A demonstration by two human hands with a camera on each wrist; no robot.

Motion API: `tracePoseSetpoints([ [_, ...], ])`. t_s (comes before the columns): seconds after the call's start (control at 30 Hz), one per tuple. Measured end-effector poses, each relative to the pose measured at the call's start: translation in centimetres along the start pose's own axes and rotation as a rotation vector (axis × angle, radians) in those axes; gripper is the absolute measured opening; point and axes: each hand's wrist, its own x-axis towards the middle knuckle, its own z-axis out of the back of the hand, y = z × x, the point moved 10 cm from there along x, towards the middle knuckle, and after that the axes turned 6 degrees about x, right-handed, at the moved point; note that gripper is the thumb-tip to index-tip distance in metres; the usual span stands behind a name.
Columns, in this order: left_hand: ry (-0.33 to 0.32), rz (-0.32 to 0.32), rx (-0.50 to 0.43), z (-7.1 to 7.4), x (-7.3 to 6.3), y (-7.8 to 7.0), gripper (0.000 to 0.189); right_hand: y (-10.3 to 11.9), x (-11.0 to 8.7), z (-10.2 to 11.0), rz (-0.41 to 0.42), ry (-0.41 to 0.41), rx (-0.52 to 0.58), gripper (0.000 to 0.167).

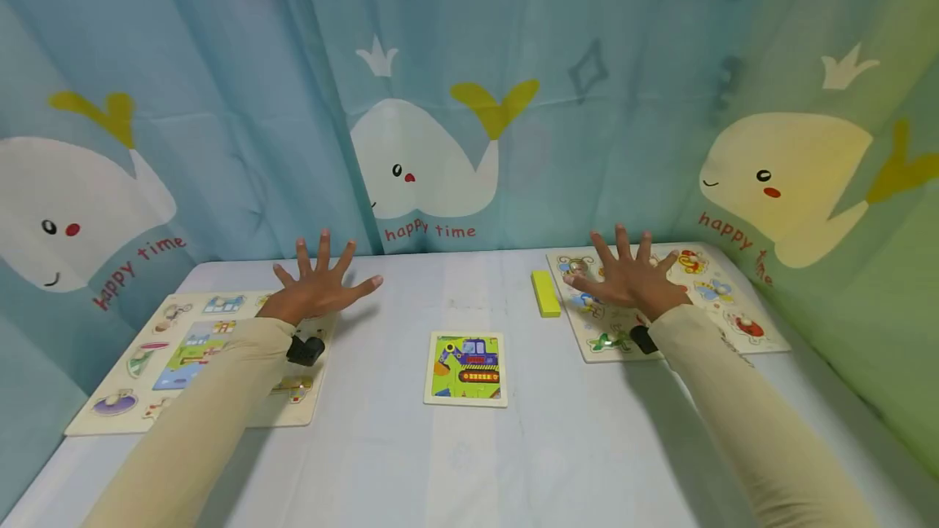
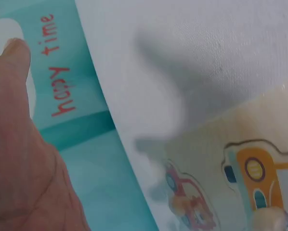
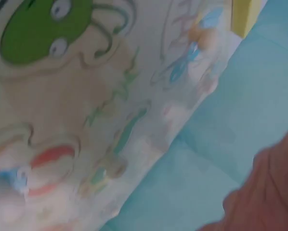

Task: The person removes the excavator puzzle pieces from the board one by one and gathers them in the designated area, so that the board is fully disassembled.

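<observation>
In the head view my left hand [image 1: 315, 285] hovers with spread fingers above the far right corner of a wooden peg puzzle board [image 1: 132, 422], its shadow falling on the table. My right hand [image 1: 632, 277], also spread and holding nothing, is over a second peg puzzle board [image 1: 711, 328] with insect pieces. Between them lies a small square jigsaw [image 1: 466, 369] picturing a purple excavator on green. A yellow block [image 1: 546, 293] lies beside the right board's left edge. The left wrist view shows part of the left hand [image 2: 28, 159] and a yellow vehicle piece [image 2: 257, 175].
A white cloth covers the table [image 1: 381, 463]. Blue-green curtains [image 1: 293, 145] with whale prints hang along its far edge and both sides. Dark wrist cameras [image 1: 305, 350] are strapped at both cuffs.
</observation>
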Motion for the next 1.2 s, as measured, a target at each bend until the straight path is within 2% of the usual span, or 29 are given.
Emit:
tracePoseSetpoints([
  [0.13,0.027,-0.021,0.005,-0.4,-0.3,-0.6,0.099,0.6,0.3,0.5,0.020,-0.055,0.022,0.084],
  [0.27,0.024,-0.082,-0.010,-0.8,-0.8,-1.9,0.097,1.7,0.4,0.3,0.064,-0.048,0.078,0.079],
  [0.4,0.024,-0.221,-0.047,-1.5,-2.0,-4.3,0.092,3.5,0.6,0.2,0.166,-0.079,0.127,0.075],
  [0.57,0.071,-0.419,-0.091,-2.9,-4.1,-7.9,0.083,6.1,0.6,-0.2,0.302,-0.114,0.212,0.063],
  [0.7,0.116,-0.501,-0.110,-4.5,-5.2,-10.8,0.075,7.6,0.6,-0.5,0.331,-0.103,0.279,0.054],
  [0.8,0.130,-0.537,-0.110,-5.4,-5.6,-12.9,0.069,8.9,0.5,-0.5,0.338,-0.125,0.316,0.048],
  [0.9,0.147,-0.558,-0.089,-5.9,-6.1,-14.2,0.065,10.5,0.2,-0.6,0.378,-0.145,0.357,0.041],
  [1.1,0.223,-0.558,-0.018,-7.1,-7.2,-14.6,0.068,13.4,-0.4,-1.0,0.451,-0.141,0.423,0.034],
  [1.2,0.234,-0.569,-0.011,-7.5,-7.4,-14.5,0.070,14.6,-0.7,-1.2,0.490,-0.133,0.438,0.032],
])
